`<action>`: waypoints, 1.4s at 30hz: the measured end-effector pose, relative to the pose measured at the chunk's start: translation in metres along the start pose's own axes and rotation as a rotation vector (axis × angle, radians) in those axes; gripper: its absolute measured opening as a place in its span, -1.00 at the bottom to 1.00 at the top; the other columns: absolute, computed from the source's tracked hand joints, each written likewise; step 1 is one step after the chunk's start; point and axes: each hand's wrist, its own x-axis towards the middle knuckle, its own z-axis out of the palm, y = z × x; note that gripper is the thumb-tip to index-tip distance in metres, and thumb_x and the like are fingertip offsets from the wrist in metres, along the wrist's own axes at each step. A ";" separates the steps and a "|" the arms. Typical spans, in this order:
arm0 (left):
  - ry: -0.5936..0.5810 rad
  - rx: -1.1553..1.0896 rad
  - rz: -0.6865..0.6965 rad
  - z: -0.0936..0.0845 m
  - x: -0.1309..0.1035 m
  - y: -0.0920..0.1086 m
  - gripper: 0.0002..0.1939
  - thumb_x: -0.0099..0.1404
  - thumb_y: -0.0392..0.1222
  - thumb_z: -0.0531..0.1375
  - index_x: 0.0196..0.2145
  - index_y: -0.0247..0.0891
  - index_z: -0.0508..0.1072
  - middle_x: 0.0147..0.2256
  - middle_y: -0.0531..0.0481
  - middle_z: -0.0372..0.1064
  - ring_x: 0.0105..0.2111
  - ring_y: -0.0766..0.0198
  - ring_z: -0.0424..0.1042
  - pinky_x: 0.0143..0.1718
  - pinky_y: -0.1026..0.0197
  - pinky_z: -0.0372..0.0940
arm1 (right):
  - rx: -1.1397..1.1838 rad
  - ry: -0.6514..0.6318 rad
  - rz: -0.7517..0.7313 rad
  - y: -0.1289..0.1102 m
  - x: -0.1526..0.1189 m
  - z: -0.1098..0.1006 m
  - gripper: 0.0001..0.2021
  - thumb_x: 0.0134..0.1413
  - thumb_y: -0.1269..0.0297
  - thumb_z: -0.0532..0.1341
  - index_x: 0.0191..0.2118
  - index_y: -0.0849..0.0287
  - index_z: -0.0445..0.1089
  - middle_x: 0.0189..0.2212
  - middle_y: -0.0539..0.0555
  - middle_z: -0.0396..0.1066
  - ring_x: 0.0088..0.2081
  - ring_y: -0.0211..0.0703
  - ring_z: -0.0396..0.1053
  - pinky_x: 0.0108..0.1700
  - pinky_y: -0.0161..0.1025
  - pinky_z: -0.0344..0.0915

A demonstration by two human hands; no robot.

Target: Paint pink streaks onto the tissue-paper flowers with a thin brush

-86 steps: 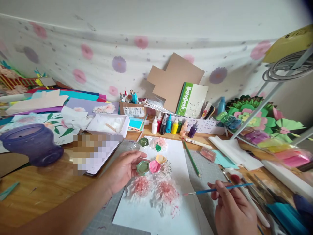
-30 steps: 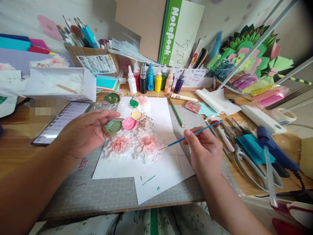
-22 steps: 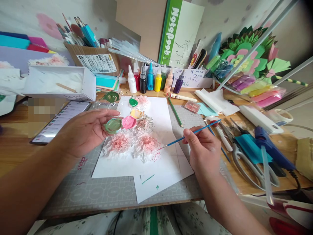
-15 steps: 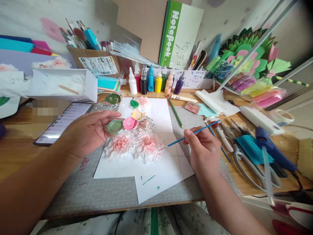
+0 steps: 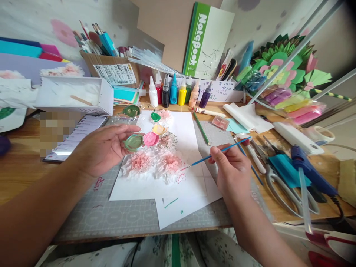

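My left hand (image 5: 107,148) is closed on the near edge of a clear paint palette (image 5: 134,143), whose round wells hold green, pink and yellow paint. In my right hand (image 5: 229,165) is a thin blue paintbrush (image 5: 204,159), pinched between thumb and fingers. Its tip points left, at the edge of a pink and white paper flower (image 5: 169,163) with small pink marks beside it. A second such flower (image 5: 139,163) lies to its left, below the palette. Further flowers sit behind, partly hidden by the palette. White paper sheets (image 5: 139,191) lie beneath them.
A grey cutting mat (image 5: 94,217) covers the near desk. Several paint bottles (image 5: 172,91) stand in a row at the back. Scissors (image 5: 280,189) and a blue glue gun (image 5: 308,163) lie at right. A phone (image 5: 75,139) and a white box (image 5: 75,96) are at left.
The view has shifted slightly, so the desk items appear a little further right. Both hands keep their holds, and the brush tip stays by the right flower's edge.
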 end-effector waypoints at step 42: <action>0.031 0.013 -0.012 0.001 -0.001 0.000 -0.83 0.09 -0.29 0.26 -0.44 -0.43 0.65 -0.53 -0.16 0.52 -0.52 0.21 0.50 -0.52 0.24 0.45 | 0.116 0.078 0.129 0.001 0.005 0.000 -0.73 0.05 0.18 0.39 -0.55 0.16 0.43 -0.66 -0.07 0.38 -0.57 -0.30 0.28 -0.46 -0.31 0.21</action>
